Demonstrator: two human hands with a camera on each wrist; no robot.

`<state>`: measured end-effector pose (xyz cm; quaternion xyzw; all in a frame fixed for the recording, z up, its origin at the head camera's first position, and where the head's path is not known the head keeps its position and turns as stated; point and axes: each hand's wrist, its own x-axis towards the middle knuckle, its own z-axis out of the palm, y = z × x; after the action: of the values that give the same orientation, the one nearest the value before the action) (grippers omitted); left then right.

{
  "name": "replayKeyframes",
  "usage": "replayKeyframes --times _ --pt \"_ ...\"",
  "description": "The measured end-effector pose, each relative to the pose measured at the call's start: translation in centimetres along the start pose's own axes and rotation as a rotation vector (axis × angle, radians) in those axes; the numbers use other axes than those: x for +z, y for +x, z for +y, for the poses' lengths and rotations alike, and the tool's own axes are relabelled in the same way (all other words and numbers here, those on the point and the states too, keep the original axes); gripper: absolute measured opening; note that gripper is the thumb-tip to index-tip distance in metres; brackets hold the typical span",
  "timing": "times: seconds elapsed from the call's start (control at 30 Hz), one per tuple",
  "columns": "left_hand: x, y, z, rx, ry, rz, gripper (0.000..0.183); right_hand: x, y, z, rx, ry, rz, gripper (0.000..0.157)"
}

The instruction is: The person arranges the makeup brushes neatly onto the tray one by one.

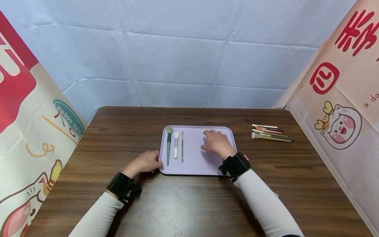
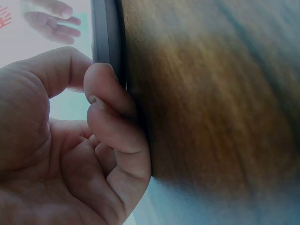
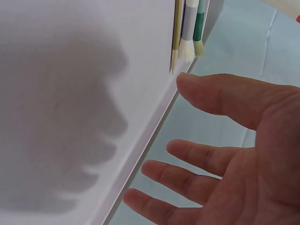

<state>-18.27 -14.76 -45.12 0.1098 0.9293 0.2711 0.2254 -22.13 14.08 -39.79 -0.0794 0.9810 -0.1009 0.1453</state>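
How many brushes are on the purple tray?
3: a green brush nearest the left edge of the tray, a white-bristled brush beside it, then a thin gold brush. The right hand hides part of the tray.

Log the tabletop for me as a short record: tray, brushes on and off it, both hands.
Tray: lavender rectangular tray on the wood-grain table
Brushes on tray: green brush, white-and-grey brush, thin brown brush, side by side in the left half, not touching
Brushes off tray: brush pile on the table, right of the tray; exact count unclear
Left hand: grips the tray's left rim
Right hand: above the tray's right half, fingers apart, holding nothing
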Motion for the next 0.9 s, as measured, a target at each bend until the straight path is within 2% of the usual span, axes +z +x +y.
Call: replayKeyframes --times 0.3,0.9 --pt "0.1 0.3 -0.3 0.031 0.05 0.019 0.009 -0.1 -0.5 1.3 0.01 0.017 0.003 0.067" --pt "0.1 0.4 -0.4 0.025 0.034 0.027 0.01 -0.4 -1.5 5.0 0.05 0.07 -0.003 0.064"
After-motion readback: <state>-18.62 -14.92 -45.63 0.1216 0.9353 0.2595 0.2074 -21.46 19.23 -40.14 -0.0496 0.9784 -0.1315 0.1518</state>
